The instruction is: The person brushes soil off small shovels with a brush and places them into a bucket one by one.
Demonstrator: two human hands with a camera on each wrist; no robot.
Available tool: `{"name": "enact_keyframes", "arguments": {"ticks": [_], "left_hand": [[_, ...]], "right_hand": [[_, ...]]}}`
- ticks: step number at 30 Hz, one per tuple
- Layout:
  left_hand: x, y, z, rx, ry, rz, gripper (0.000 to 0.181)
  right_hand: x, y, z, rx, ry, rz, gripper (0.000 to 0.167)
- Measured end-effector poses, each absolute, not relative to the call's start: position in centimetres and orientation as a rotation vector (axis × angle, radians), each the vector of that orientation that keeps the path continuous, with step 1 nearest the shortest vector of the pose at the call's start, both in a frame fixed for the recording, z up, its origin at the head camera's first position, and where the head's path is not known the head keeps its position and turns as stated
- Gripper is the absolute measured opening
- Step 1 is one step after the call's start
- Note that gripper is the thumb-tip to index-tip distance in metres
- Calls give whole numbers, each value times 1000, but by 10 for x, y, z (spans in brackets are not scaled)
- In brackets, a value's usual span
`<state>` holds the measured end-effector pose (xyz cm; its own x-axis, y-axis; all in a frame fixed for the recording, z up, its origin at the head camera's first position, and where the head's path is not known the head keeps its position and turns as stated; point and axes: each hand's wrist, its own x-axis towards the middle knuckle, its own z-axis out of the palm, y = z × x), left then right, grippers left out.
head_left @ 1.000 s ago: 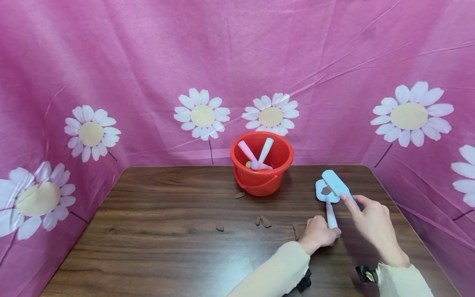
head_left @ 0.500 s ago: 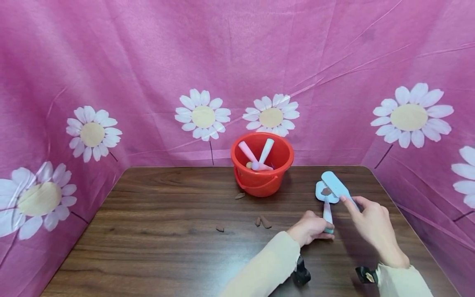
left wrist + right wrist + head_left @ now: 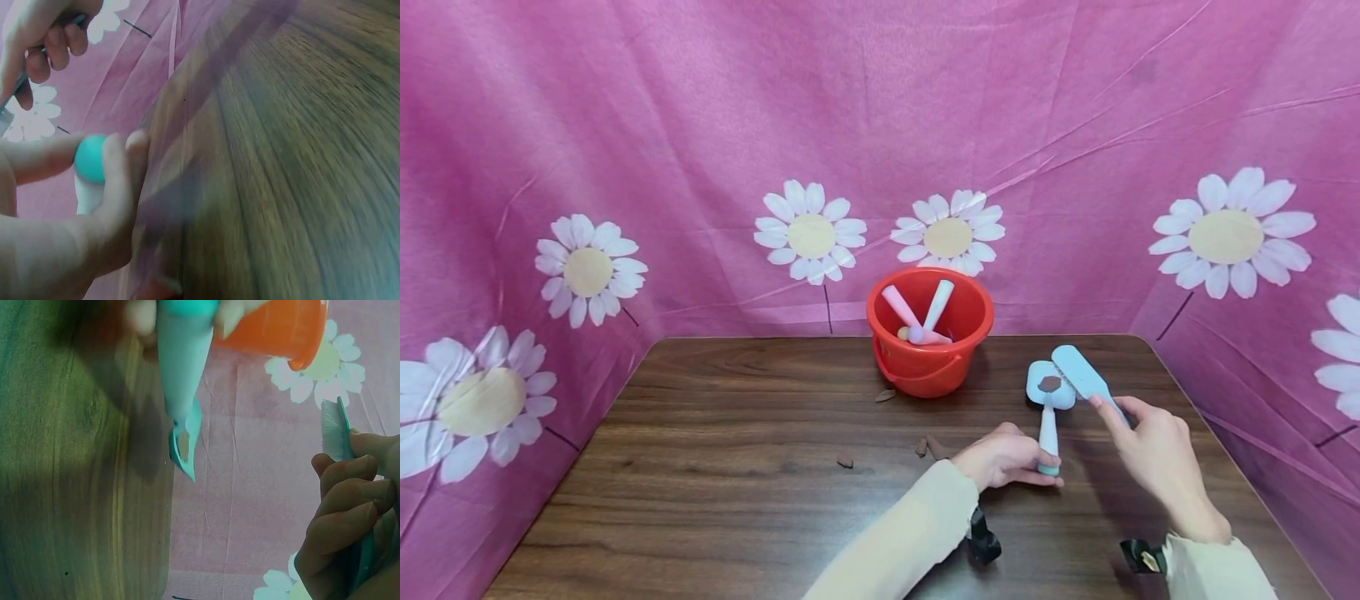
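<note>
My left hand [image 3: 1011, 458] grips the pale handle of a small light-blue dustpan [image 3: 1063, 399], its thumb and fingers round the teal end [image 3: 90, 159]. On the pan lies a brown flake [image 3: 1049, 383], also visible edge-on in the right wrist view. To the right, my right hand [image 3: 1157, 454] holds a light-blue hand brush [image 3: 1078, 372] by its handle. Its pale bristles [image 3: 332, 434] show in the right wrist view. The brush head stands close beside the pan's right edge; whether they touch I cannot tell. Two brown flakes [image 3: 921, 447] lie left of my left hand, one partly covered by it.
A red bucket [image 3: 925, 362] stands at the back of the wooden table [image 3: 715, 500], holding pink and pale-handled tools. More brown flakes lie by its base [image 3: 885, 396] and further left [image 3: 845, 462]. A pink flowered cloth [image 3: 700, 125] hangs behind and at the sides.
My left hand has moved left with the dustpan, drawing it away from the brush, and the brown flake has travelled on it. The right hand and brush have barely moved.
</note>
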<state>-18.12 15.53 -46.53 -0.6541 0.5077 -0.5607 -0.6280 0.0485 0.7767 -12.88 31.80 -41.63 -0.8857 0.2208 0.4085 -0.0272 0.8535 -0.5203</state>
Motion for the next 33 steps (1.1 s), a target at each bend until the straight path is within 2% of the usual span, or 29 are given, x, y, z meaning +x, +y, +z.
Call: {"name": "enact_keyframes", "arguments": {"ticks": [11,15,18,20,33], "left_hand": [[-158,102,-459,160,1353,1489,8],[-142,74,-463,260,1342,1477,23],[-132,50,-465,272,1335,1495,36],[-126,35,-466,271,1343,1509,39],[-90,-27,-470,193,1461,1783,46]], "right_hand": [[-129,316,-412,-123,-2549,727,36],[-130,314,-410,-111,-2544,730,35],[-129,312,-407,-96,-2539,721,33],[-129,310,-405,-81,-2534,715,32],[-120,281,-399,80,-2483,720,23]]}}
